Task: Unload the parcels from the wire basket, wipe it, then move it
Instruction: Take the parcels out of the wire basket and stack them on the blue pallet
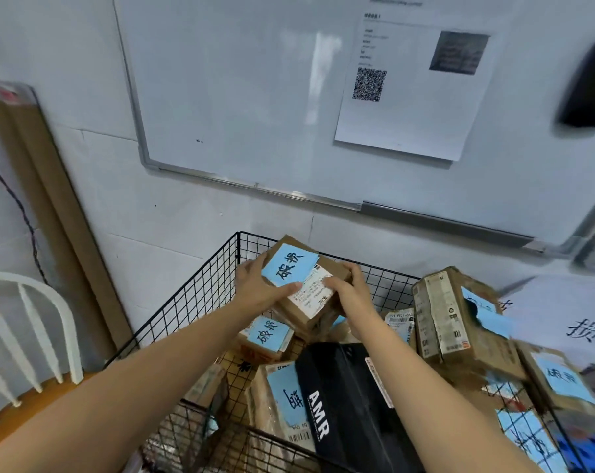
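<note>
We judge the job barely begun. The basket (204, 295), a black wire grid standing against the wall under a whiteboard (255, 97), is heaped with parcels (460, 322), so wiping and moving lie well ahead. Most are brown cartons, many with blue notes, and one is a black box (350, 397). We see one brown parcel (311, 298) held tilted above the pile near the basket's back. The left hand (258, 288) grips its left edge, thumb on top. The right hand (349, 291) curls over its right edge. A blue note (289, 268) with handwriting lies on its top.
</note>
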